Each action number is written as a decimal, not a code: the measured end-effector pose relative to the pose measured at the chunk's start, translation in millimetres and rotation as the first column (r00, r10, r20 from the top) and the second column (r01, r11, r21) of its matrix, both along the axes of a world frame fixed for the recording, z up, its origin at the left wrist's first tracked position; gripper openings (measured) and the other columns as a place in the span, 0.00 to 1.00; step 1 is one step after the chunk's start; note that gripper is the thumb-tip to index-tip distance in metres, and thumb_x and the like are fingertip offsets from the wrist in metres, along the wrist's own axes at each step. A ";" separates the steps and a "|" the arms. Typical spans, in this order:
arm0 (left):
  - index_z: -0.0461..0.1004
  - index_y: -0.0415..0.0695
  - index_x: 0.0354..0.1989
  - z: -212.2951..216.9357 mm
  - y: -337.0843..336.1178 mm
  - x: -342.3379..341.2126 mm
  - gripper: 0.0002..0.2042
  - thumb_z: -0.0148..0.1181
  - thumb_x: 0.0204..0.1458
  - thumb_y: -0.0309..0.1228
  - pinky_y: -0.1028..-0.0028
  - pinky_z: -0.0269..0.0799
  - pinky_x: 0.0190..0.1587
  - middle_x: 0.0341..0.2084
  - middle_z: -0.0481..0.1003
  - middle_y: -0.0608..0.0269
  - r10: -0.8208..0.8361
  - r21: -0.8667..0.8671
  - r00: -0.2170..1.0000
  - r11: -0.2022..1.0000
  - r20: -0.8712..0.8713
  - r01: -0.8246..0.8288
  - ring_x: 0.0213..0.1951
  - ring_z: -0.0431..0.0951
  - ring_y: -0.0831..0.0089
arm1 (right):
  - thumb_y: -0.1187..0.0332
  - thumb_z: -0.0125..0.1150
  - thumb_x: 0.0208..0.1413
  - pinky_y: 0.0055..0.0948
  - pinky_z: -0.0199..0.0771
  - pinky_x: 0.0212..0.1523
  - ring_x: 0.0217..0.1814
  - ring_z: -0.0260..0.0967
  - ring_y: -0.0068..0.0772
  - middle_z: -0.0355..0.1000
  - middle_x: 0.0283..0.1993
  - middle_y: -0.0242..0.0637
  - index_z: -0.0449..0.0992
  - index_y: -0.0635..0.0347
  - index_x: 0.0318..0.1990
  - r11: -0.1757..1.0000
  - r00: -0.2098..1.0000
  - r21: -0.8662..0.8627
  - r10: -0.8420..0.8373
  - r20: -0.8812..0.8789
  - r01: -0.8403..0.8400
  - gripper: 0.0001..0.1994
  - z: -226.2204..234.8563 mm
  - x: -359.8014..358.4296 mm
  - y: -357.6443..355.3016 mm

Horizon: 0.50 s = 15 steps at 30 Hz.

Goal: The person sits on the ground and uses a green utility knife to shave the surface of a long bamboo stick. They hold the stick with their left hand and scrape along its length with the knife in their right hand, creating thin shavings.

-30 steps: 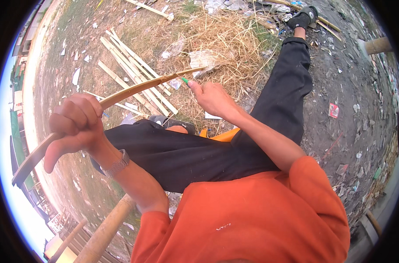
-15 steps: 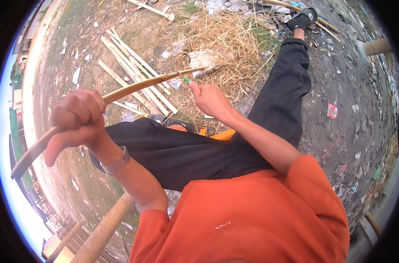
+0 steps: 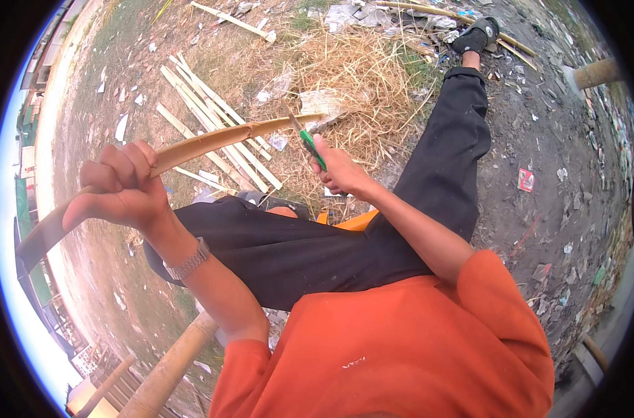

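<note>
My left hand (image 3: 122, 187) is closed around a long curved bamboo strip (image 3: 219, 137) and holds it up in front of me. The strip runs from the lower left rim up to its tip near the straw. My right hand (image 3: 339, 171) grips a knife with a green handle (image 3: 311, 148), and its blade touches the strip close to the far end. A metal watch (image 3: 189, 259) sits on my left wrist. I sit in an orange shirt and black trousers, one leg stretched out toward a black shoe (image 3: 476, 35).
Several split bamboo slats (image 3: 212, 118) lie on the dirt beyond the strip. A heap of dry straw (image 3: 362, 76) spreads ahead. Thick bamboo poles (image 3: 167, 369) stand at the lower left. Litter dots the ground at right, with a post (image 3: 596, 72) at the top right.
The knife hand has shifted slightly along the strip's far end. My left hand has lowered a little with the strip.
</note>
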State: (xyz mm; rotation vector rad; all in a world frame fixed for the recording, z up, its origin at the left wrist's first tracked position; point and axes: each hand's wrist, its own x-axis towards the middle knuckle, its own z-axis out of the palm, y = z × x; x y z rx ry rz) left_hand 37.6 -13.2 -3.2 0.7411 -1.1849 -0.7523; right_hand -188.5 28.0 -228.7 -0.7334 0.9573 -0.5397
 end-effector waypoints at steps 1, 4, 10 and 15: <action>0.45 0.51 0.12 0.0 -2.0 -0.2 0.33 0.37 0.40 0.72 0.78 0.42 0.18 0.08 0.44 0.74 -0.008 0.007 1.000 1.000 -0.021 0.008 0.12 0.42 0.81 | 0.37 0.20 0.59 0.34 0.63 0.23 0.16 0.59 0.32 0.60 0.16 0.32 0.68 0.66 0.35 0.976 0.944 0.219 -0.053 0.325 -0.021 0.37 6.4 -2.7 -1.5; 0.45 0.51 0.12 1.7 -3.1 1.0 0.33 0.37 0.40 0.72 0.78 0.41 0.18 0.08 0.43 0.74 0.023 0.023 0.999 0.999 -0.025 -0.022 0.12 0.42 0.81 | 0.32 0.21 0.55 0.28 0.59 0.24 0.18 0.53 0.23 0.56 0.21 0.27 0.63 0.59 0.45 0.968 0.774 0.249 -0.135 0.618 -0.030 0.37 53.6 -8.4 0.4; 0.45 0.51 0.12 2.9 0.0 -4.2 0.33 0.38 0.40 0.72 0.78 0.40 0.18 0.08 0.43 0.74 0.012 0.027 1.000 1.000 -0.025 -0.011 0.12 0.42 0.81 | 0.34 0.19 0.56 0.34 0.70 0.40 0.35 0.71 0.35 0.68 0.41 0.43 0.60 0.62 0.55 0.994 0.775 0.111 -0.089 0.626 0.024 0.40 73.6 -6.4 3.1; 0.45 0.51 0.12 2.7 1.0 -4.5 0.33 0.39 0.40 0.71 0.78 0.40 0.18 0.08 0.43 0.75 0.002 0.019 1.000 1.000 -0.017 -0.002 0.12 0.42 0.81 | 0.38 0.23 0.59 0.37 0.69 0.50 0.49 0.71 0.42 0.66 0.53 0.47 0.63 0.61 0.54 0.975 0.671 0.213 -0.200 0.714 0.064 0.36 82.1 -11.5 3.3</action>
